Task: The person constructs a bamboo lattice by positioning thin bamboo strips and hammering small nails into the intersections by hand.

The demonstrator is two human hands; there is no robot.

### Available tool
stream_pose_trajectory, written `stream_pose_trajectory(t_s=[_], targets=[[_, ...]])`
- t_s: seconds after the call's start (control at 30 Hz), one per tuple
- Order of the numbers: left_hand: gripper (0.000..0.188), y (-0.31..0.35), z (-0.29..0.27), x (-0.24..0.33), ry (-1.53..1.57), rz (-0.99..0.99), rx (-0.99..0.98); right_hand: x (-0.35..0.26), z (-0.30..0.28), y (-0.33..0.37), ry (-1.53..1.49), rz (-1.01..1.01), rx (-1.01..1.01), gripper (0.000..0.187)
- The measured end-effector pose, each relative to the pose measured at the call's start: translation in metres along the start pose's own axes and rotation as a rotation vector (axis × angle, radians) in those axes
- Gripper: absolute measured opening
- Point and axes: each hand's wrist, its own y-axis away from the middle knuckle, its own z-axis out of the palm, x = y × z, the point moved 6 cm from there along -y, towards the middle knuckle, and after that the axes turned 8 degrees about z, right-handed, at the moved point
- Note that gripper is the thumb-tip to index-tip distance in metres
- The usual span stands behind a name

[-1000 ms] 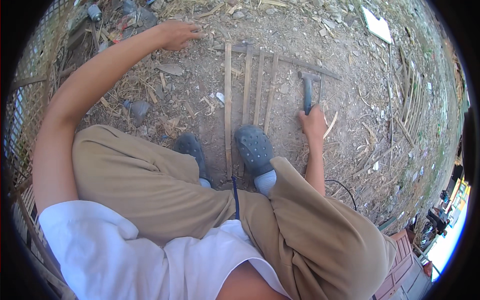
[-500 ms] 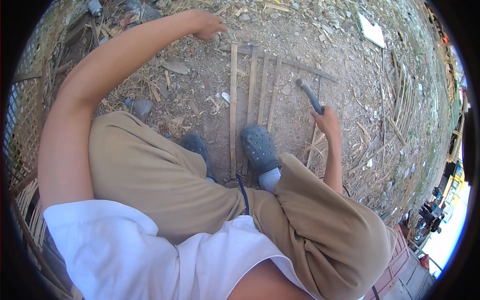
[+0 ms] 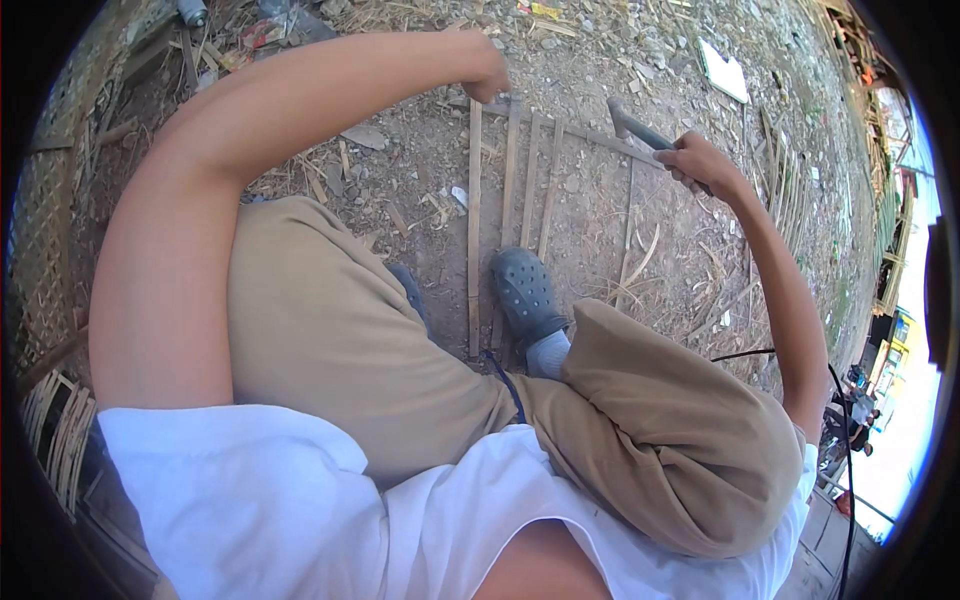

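My right hand (image 3: 703,165) grips the handle of a hammer (image 3: 646,134), its head raised over the far end of a frame of thin wooden slats on the ground. My left hand (image 3: 487,74) reaches to the far crosspiece, fingers pinched close to the top of a slat (image 3: 509,165); whatever is between them is too small to make out. The crosspiece (image 3: 590,134) runs sideways, with several slats coming from it toward me. One long slat (image 3: 475,230) passes between my feet, and my grey clog (image 3: 524,290) stands over the near ends of others.
Dirt ground with straw, wood chips and stones surrounds the frame. A white flat board (image 3: 723,70) lies at the far right, near a bundle of bamboo strips (image 3: 790,185). A woven lattice (image 3: 50,230) stands at the left. A black cable (image 3: 848,470) hangs at the right.
My right hand has lifted the hammer up and to the right, its head now nearer the crosspiece. My left hand has moved right and down to the slat's far end.
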Motion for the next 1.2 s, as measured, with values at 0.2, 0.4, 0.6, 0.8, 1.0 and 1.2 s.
stream_pose_trajectory(t_s=[0.2, 0.4, 0.6, 0.8, 1.0, 1.2], targets=[[0.047, -0.008, 0.020, 0.044, -0.006, 0.181, -0.039, -0.046, -0.045, -0.010, 0.358, -0.153, 0.067, 0.032], [0.046, -0.005, 0.040, 0.079, 0.051, 0.247, -0.157, -0.040, -0.003, -0.021, 0.684, 0.072, -0.316, 0.044], [0.050, -0.008, 0.057, 0.078, 0.051, 0.284, -0.092, 0.003, 0.099, -0.023, 0.707, -0.291, -0.005, 0.024], [0.057, -0.003, 0.074, 0.061, 0.031, 0.228, -0.218, 0.027, 0.113, -0.031, 0.637, -0.321, -0.034, 0.023], [0.054, 0.023, 0.101, 0.044, 0.139, 0.173, -0.177, 0.042, 0.092, -0.053, 0.822, -0.367, 0.162, 0.019], [0.047, 0.059, 0.135, 0.046, 0.203, 0.094, -0.413, 0.064, 0.071, -0.063, 0.859, -0.439, 0.253, 0.014]])
